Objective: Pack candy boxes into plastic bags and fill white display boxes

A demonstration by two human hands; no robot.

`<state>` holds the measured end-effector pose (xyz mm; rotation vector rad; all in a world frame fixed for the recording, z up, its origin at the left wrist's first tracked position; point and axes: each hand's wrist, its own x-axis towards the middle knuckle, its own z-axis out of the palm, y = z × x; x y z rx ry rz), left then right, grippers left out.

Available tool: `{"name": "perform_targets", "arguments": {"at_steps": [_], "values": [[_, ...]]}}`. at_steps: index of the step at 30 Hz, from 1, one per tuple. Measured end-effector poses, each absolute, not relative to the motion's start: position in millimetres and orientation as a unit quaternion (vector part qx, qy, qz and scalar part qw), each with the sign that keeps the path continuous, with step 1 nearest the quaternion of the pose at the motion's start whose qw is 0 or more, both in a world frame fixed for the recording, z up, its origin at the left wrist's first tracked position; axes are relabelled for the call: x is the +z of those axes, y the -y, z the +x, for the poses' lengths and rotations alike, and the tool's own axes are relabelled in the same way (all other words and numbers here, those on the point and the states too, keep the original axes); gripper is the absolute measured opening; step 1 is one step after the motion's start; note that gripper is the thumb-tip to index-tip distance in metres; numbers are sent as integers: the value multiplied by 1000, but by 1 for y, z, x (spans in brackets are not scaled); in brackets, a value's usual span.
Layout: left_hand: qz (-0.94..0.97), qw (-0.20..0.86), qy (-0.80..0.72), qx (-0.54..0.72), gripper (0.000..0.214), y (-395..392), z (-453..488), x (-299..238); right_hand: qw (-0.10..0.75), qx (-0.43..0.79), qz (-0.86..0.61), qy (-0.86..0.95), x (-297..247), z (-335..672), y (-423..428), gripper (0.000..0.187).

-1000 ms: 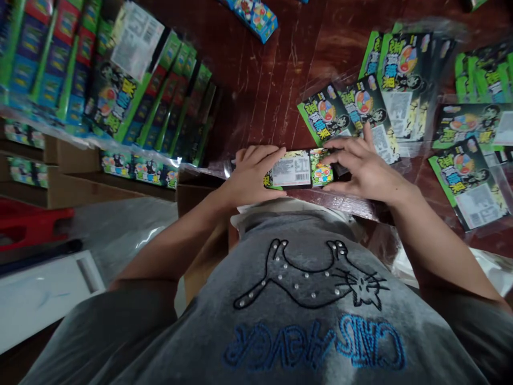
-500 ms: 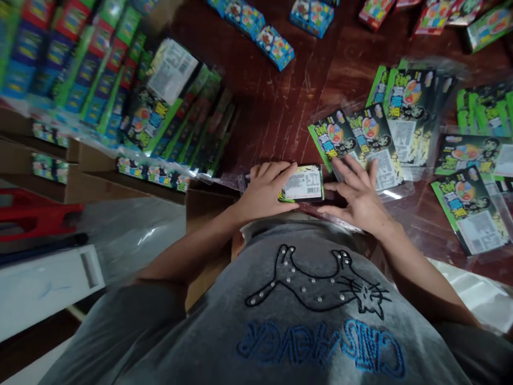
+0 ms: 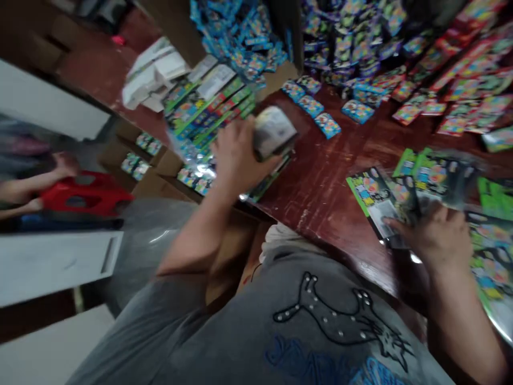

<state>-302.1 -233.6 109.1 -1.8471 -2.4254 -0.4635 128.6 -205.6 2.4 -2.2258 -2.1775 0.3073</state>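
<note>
My left hand (image 3: 236, 158), blurred, has its thumb and fingers around a boxed packet with a pale printed label (image 3: 276, 128). It is at the near end of a row of green-edged packets (image 3: 200, 115) in clear wrap. To the right, my right hand (image 3: 443, 238) reaches over flat black-and-green bagged packets (image 3: 377, 200), thumb stretched out onto one of them. Its fingers are spread and somewhat smeared, touching the packets beneath. More such packets (image 3: 491, 267) lie just beyond its right side.
Small blue boxes (image 3: 310, 106) and red boxes (image 3: 409, 107) lie on the dark red table (image 3: 320, 182). Heaps of blue packs (image 3: 244, 40) and purple packs (image 3: 352, 32) are behind. Cartons (image 3: 160, 184) stand below at left. Another person's hand (image 3: 64, 163) is near a red stool (image 3: 84, 195).
My left hand has moved from the table edge up and left to the packet row, with the labelled packet. My right hand has moved right over the flat packets. The view has shifted.
</note>
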Motion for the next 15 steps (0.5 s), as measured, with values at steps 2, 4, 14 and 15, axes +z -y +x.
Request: {"name": "perform_targets", "arguments": {"at_steps": [2,4,14,15], "values": [[-563,47,813,-141,113,217,-318,108,-23,147,-721,677,3,135,188,91],[-609,90,768,-178,108,206,-310,99,-39,192,-722,663,4,144,174,71],[-493,-526,509,-470,47,178,-82,14,359,400,-548,641,15,131,223,39],[-482,-535,518,-462,40,175,-74,9,372,335,-561,659,16,131,226,42]]}}
